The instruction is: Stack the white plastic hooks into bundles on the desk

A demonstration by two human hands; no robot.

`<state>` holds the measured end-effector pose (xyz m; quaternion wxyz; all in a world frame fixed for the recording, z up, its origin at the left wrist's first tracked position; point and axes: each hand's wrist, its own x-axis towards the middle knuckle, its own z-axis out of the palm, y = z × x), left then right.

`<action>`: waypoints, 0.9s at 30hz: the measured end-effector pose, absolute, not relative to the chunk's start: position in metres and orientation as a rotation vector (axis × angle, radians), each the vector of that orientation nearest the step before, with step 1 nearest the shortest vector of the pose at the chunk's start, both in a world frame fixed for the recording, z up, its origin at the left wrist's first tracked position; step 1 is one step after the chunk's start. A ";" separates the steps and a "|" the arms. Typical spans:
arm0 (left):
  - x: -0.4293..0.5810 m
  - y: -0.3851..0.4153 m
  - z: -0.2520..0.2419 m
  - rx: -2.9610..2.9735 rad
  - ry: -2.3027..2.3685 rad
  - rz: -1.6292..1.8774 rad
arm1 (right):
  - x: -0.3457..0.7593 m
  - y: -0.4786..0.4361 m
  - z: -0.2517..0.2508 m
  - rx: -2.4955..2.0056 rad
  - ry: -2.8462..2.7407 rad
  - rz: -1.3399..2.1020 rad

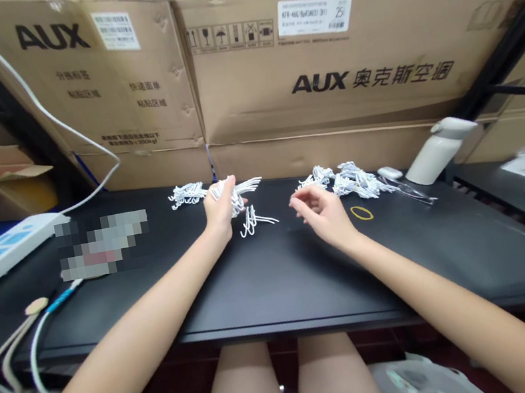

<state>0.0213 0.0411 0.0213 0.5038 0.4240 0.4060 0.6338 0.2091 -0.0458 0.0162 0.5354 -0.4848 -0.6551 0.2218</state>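
Left grip [222, 209] around half-hidden hooks [252, 185]

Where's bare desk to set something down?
The desk between left forearm and right forearm is bare to its front edge; also right of that forearm, nearer than the glasses. Crowded: along the boxes, with white hooks and bottle.

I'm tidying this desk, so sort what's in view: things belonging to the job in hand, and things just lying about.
Job: white hooks in the left hand, loose hooks beside it, left white pile, right white pile, probably the yellow band.

Apparently lying about: white bottle, white power strip, open carton.
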 end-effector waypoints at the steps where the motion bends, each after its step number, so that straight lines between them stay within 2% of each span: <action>1: 0.022 0.041 0.019 1.003 0.979 1.501 | 0.208 -0.045 0.014 -1.191 -1.593 0.520; 12: 0.034 0.030 0.014 0.929 0.861 1.342 | 0.204 -0.044 -0.002 -1.239 -1.897 0.834; 19: 0.040 0.019 0.014 1.032 0.831 1.151 | 0.202 -0.043 -0.001 -1.079 -1.878 0.844; 27: 0.042 0.014 0.013 1.170 0.811 0.997 | 0.205 -0.041 0.002 -1.151 -1.889 0.711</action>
